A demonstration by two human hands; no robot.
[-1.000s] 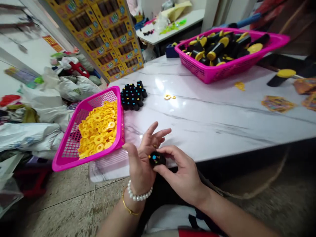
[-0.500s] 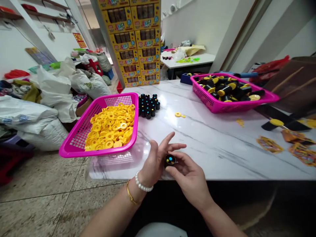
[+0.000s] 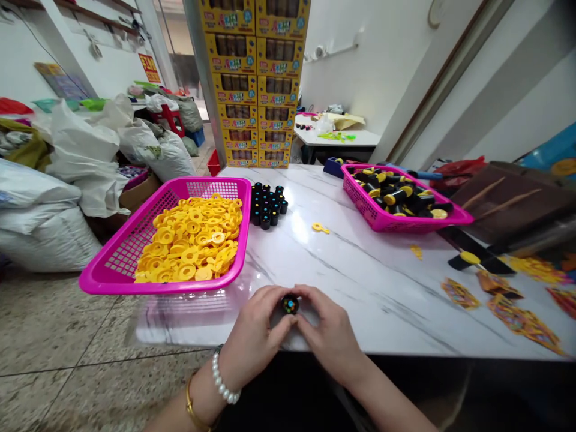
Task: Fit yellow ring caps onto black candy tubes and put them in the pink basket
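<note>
Between my two hands, near the table's front edge, is a small black cylinder (image 3: 290,304) with blue, yellow and other coloured bits in its round end. My left hand (image 3: 256,327) grips it from the left with thumb and fingers, a pearl bracelet and a gold bangle on that wrist. From the other side my right hand (image 3: 328,333) pinches the same cylinder. Left of the hands stands a pink basket (image 3: 246,240) heaped with yellow ring-shaped plastic pieces (image 3: 191,240). Beside it, a cluster of similar black cylinders (image 3: 266,207) stands upright on the marble-patterned table (image 3: 360,300).
One yellow ring piece (image 3: 320,228) lies mid-table. At the back right, a second pink basket (image 3: 382,223) holds black-and-yellow cylinders. Printed packets (image 3: 459,293) lie on the right. Stacked yellow boxes (image 3: 256,90) rise at the back. White sacks (image 3: 45,222) fill the left floor.
My left hand, earlier spread with its fingers out beside the cylinder, has closed on it. Both hands have come together around it, and the view has shifted slightly.
</note>
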